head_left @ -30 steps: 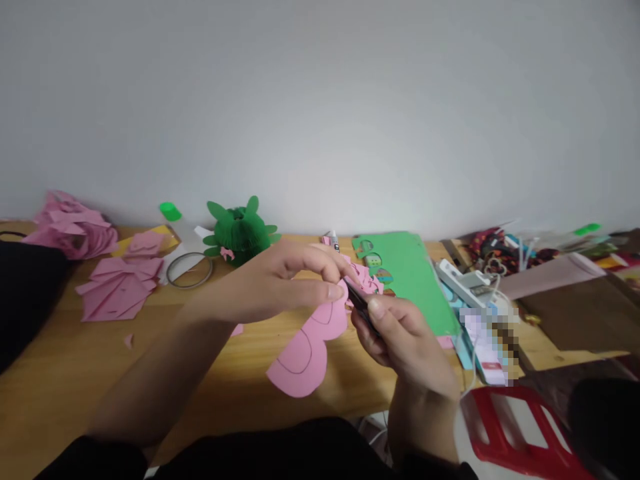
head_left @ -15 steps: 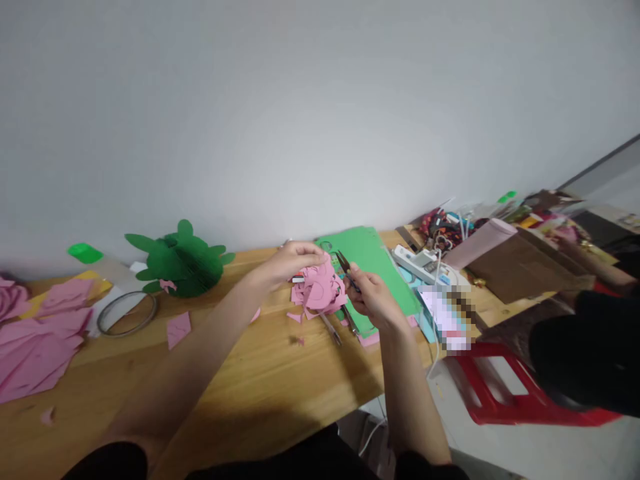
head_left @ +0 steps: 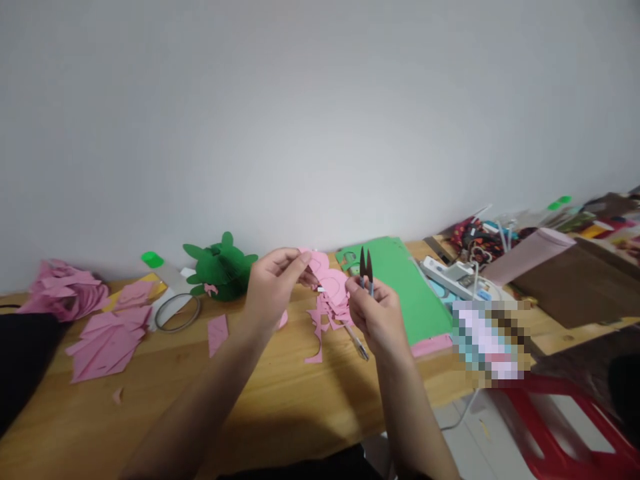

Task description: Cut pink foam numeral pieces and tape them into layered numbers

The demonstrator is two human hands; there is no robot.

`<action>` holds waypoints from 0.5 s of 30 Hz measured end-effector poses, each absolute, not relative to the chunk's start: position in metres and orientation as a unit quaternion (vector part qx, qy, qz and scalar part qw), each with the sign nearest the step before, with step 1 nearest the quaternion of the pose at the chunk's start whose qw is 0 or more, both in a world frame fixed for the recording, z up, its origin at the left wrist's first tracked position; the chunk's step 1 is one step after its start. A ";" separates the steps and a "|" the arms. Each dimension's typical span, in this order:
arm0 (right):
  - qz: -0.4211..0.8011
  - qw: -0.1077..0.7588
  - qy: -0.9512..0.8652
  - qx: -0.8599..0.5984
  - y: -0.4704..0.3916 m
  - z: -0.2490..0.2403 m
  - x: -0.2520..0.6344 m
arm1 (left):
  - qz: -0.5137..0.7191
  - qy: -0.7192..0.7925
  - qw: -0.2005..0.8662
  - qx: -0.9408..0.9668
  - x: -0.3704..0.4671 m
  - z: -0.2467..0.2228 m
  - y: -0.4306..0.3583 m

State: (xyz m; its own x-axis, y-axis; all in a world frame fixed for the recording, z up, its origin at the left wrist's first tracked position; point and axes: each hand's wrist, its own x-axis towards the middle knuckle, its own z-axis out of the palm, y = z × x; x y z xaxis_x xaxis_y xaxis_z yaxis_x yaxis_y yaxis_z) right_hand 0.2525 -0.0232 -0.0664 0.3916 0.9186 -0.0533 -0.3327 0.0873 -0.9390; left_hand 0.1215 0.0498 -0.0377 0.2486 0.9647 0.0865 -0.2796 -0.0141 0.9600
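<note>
My left hand pinches a cut piece of pink paper between thumb and fingers, above the wood table. In my right hand are small scissors, dark blades pointing up and slightly apart. The right thumb and fingertip are at the edge of the pink paper; whether they grip it too I cannot tell. Beneath both hands lies a heap of pink paper scraps, partly covered by them. A slim pen-like tool rests by the heap. Green sheets lie behind my right hand.
Left on the table are a green paper cactus-like figure, a tape ring and pink paper stacks. To the right lie a power strip, a pink roll and a cardboard piece. A red stool stands below.
The view has turned left. The scissors now point upward instead of toward the left hand. My left hand has lifted the pink paper off the heap, and a curved scrap hangs lower at the front.
</note>
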 end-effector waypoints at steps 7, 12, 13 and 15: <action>0.416 0.687 -0.351 -0.481 -0.011 -0.048 0.242 | 0.472 0.370 0.603 0.526 0.093 -0.034 0.039; 0.350 0.733 -0.365 -0.455 -0.013 -0.059 0.210 | 0.581 0.327 0.663 0.340 0.093 -0.021 0.036; 0.356 0.721 -0.394 -0.445 -0.015 -0.063 0.204 | 0.587 0.305 0.685 0.305 0.094 -0.017 0.035; 0.392 0.680 -0.448 -0.428 -0.020 -0.068 0.193 | 0.586 0.276 0.717 0.259 0.095 -0.013 0.034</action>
